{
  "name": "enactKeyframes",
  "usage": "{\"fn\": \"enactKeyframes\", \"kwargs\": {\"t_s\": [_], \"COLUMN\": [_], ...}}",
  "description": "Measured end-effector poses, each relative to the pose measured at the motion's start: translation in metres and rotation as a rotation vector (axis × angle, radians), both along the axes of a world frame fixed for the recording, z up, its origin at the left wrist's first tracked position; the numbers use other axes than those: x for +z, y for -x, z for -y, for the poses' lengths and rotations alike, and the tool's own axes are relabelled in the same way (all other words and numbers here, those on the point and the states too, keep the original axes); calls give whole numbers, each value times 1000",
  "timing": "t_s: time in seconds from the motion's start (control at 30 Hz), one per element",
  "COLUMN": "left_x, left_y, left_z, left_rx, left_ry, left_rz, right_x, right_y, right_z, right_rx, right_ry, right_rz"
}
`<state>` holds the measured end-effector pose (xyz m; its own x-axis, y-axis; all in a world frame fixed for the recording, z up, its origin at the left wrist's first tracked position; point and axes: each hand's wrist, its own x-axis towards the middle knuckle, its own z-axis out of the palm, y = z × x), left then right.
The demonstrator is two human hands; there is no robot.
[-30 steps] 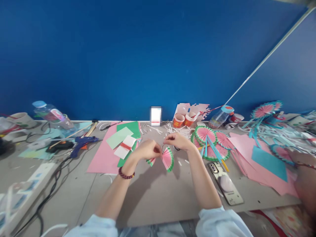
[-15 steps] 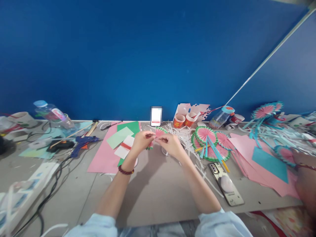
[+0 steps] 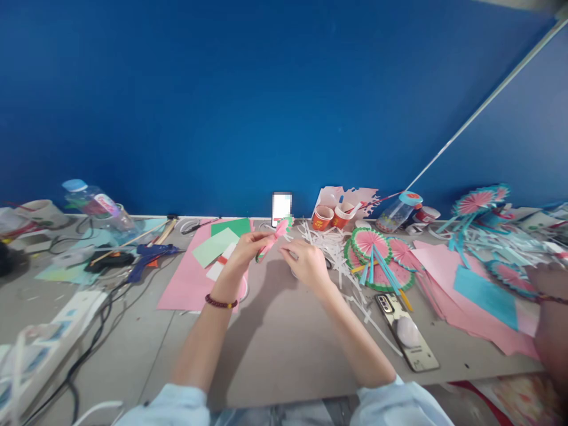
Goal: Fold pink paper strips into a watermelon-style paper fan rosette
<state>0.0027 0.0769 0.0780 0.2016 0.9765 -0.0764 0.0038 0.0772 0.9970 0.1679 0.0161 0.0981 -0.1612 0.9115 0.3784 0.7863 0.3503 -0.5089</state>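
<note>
My left hand (image 3: 252,249) pinches a pleated paper fan (image 3: 277,233), pink with a green edge, gathered at its middle and tilted up to the right. To the right of the fan, a small gap away, is my right hand (image 3: 306,261). Its thumb and fingers are pressed together, and whatever may be between them is too small to tell. Behind the fan, a phone (image 3: 281,207) with a lit screen leans against the blue wall. Under and left of my left hand lie a pink sheet (image 3: 189,284) and a pale green sheet (image 3: 215,247).
To the right are finished watermelon-like paper fans (image 3: 371,244), a patterned phone (image 3: 410,337), paper cups (image 3: 323,218) and white paper strips (image 3: 344,260). Leftward lie a blue glue gun (image 3: 153,254), cables and a white power strip (image 3: 66,331). Another person's hand (image 3: 552,284) touches a blue-edged fan at far right.
My hands have moved apart from their shared pinch. The fan has turned in my left hand, now showing on a slant, and my right hand has come away from it.
</note>
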Motion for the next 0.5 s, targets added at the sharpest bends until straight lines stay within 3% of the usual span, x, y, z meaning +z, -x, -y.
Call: {"fn": "enactKeyframes", "kwargs": {"t_s": [0.3,0.5], "left_x": [10,18], "left_y": [-1,-3], "left_z": [5,13], "left_rx": [-71,-37], "left_ry": [15,26], "left_rz": [69,109], "right_x": [-7,-9], "right_y": [-4,-9], "right_z": [-8,-12], "right_rx": [-15,-29], "right_ry": [-40,-24], "right_rz": [-101,-78]}}
